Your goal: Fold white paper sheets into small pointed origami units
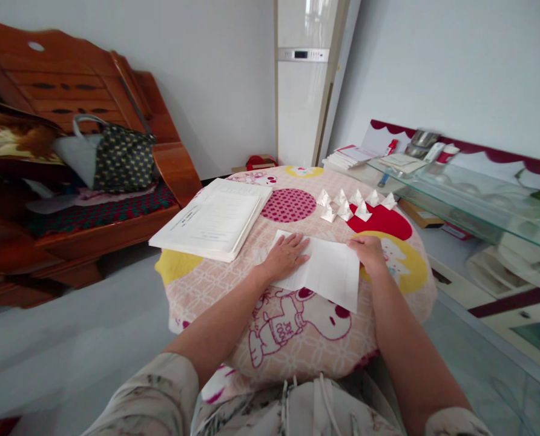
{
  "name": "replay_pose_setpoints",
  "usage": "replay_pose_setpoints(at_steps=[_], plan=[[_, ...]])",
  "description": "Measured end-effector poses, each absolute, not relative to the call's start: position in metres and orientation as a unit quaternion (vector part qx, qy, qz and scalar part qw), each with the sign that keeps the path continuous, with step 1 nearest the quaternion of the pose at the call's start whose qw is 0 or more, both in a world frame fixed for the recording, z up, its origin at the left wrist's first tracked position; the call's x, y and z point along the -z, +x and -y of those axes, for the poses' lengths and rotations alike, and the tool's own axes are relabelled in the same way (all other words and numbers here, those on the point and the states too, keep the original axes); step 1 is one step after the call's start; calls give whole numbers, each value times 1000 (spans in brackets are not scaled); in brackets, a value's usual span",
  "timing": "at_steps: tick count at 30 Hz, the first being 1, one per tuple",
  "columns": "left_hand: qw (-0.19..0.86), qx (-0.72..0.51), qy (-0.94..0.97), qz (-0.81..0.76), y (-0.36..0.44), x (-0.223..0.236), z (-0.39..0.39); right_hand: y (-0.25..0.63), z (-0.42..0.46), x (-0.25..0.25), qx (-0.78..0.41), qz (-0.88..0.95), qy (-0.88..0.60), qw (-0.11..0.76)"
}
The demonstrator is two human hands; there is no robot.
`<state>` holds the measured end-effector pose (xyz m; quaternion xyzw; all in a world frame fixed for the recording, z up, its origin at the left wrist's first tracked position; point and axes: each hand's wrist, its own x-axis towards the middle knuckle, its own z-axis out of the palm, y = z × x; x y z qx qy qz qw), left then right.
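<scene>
A white sheet of paper with a crease down its middle lies before me on the round table. My left hand rests flat on the sheet's left half, fingers stretched out. At the upper right corner, my right hand pinches the paper's edge between thumb and fingers. Beyond the sheet stand several small folded paper shapes, pointed and white, in two rows. To the left is a thick stack of printed papers.
A patterned cloth covers the table. On the right runs a glass-topped cabinet with books and cups on it. A wooden bench holding a dotted bag stands at left. A tall air conditioner is in the corner.
</scene>
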<state>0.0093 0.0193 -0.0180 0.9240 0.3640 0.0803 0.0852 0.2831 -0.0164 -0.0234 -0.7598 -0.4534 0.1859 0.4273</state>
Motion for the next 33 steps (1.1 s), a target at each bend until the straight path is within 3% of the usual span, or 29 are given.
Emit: replay_pose_setpoints(at_steps=[4,10,26,33], plan=[[84,-57,922,-375,12,17,-21,274,20,16,-107,486,-779,381],[71,-64,924,-370,11,23,-22,267,24,10,-85,505,-782,355],[79,-87,921,-372,11,23,-21,267,46,18,-127,487,-758,414],[73,-84,921,-374,11,19,-17,262,51,12,-134,493,-762,397]])
